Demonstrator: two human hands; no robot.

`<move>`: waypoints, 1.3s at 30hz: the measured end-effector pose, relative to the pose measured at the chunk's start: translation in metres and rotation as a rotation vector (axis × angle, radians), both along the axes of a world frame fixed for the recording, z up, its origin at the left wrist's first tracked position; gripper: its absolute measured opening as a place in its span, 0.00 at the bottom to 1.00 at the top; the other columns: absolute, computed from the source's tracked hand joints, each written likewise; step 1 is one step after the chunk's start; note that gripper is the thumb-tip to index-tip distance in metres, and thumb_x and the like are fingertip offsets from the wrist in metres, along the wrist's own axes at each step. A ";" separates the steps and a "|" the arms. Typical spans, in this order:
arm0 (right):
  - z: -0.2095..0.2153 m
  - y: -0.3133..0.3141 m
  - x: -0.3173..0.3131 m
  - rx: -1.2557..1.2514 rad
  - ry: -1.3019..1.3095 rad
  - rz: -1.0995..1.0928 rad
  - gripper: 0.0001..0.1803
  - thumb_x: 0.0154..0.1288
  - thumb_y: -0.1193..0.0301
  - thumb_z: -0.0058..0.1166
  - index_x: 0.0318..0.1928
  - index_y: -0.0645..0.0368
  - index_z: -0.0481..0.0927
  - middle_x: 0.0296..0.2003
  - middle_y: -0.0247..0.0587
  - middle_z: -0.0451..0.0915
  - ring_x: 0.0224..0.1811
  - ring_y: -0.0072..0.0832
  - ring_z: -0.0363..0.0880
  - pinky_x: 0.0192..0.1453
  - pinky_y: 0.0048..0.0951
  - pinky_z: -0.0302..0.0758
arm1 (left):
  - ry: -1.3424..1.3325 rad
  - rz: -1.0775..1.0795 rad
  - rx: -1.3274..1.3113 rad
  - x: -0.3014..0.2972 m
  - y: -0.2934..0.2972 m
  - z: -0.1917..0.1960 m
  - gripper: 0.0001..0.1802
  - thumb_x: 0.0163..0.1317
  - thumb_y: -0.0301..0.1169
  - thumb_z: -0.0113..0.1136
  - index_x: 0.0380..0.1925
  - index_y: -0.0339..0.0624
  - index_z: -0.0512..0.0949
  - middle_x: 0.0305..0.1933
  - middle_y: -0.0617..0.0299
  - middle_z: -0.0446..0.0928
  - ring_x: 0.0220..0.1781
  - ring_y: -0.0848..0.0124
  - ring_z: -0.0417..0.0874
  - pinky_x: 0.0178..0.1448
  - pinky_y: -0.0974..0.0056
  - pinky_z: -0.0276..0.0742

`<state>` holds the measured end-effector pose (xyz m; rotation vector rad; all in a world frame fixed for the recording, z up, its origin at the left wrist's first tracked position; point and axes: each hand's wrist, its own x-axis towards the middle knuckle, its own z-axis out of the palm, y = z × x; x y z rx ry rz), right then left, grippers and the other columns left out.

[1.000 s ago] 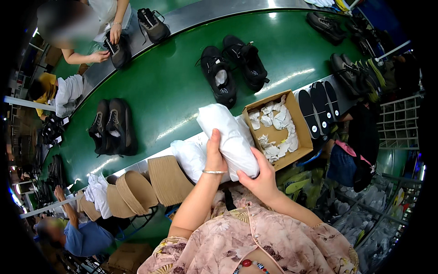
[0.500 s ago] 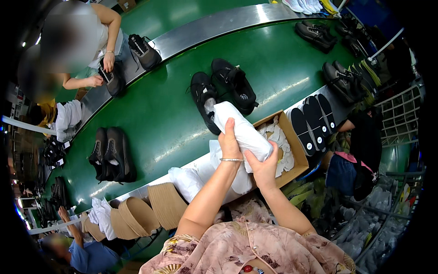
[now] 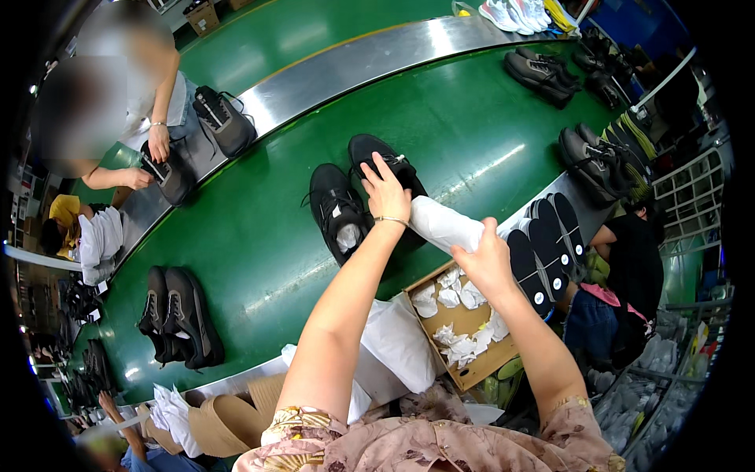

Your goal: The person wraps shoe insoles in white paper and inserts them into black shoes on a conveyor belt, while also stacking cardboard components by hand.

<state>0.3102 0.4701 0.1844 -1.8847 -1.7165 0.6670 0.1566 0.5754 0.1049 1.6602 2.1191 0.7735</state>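
In front of me, a pair of black lace-up shoes sits on the green belt. The left shoe (image 3: 334, 200) has white paper showing in its opening. My left hand (image 3: 387, 195) lies with fingers spread over the upper of the right shoe (image 3: 363, 148). A thick white paper roll (image 3: 442, 223) points at that shoe's heel opening, its far end beside my left hand; how far it goes in is hidden. My right hand (image 3: 486, 258) is closed around the roll's near end.
Below my right hand stands an open cardboard box (image 3: 460, 377) with crumpled paper. Black insoles (image 3: 543, 244) lie right of it; white wrapped bundles (image 3: 397, 338) and brown cardboard pieces (image 3: 228, 421) lie left. Across the belt, a person (image 3: 161, 141) handles a shoe.
The paper roll has gone from above the left shoe to the right shoe's opening. My left hand has left the roll and moved onto that shoe. Dark shoes at the left sit lower in view.
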 end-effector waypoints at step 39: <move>-0.123 0.109 -0.111 -0.242 -0.209 0.172 0.13 0.63 0.73 0.41 0.41 0.74 0.60 0.34 0.67 0.76 0.36 0.55 0.79 0.40 0.45 0.78 | -0.154 -0.246 0.189 -0.058 0.027 -0.040 0.18 0.56 0.33 0.60 0.41 0.29 0.77 0.40 0.40 0.78 0.50 0.47 0.77 0.53 0.55 0.74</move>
